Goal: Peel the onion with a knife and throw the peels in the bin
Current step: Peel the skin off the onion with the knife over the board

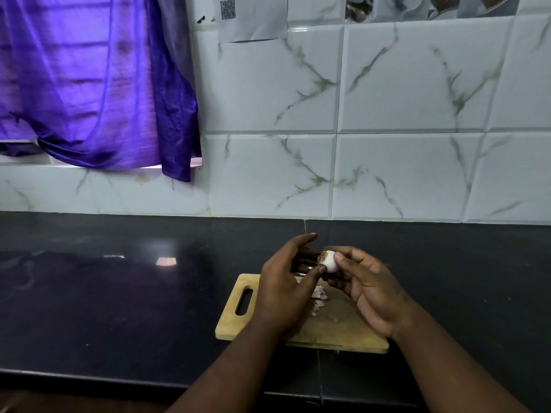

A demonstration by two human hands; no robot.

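Pinching the onion (330, 261), fingers (340, 257) of left hand (286, 286) and right hand (369, 293) hover over board (343, 332) on counter (119, 308).

Wooden board (343, 329); glossy black counter (119, 293); satin curtain (89, 84).

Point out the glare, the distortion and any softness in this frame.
Head view: window light glares in bright patches on the black countertop; the purple curtain glows backlit; wide-angle bending bows the wall tiles toward the edges; the onion is slightly soft, its pale flesh near overexposed; the peels on the cutting board lack fine detail.
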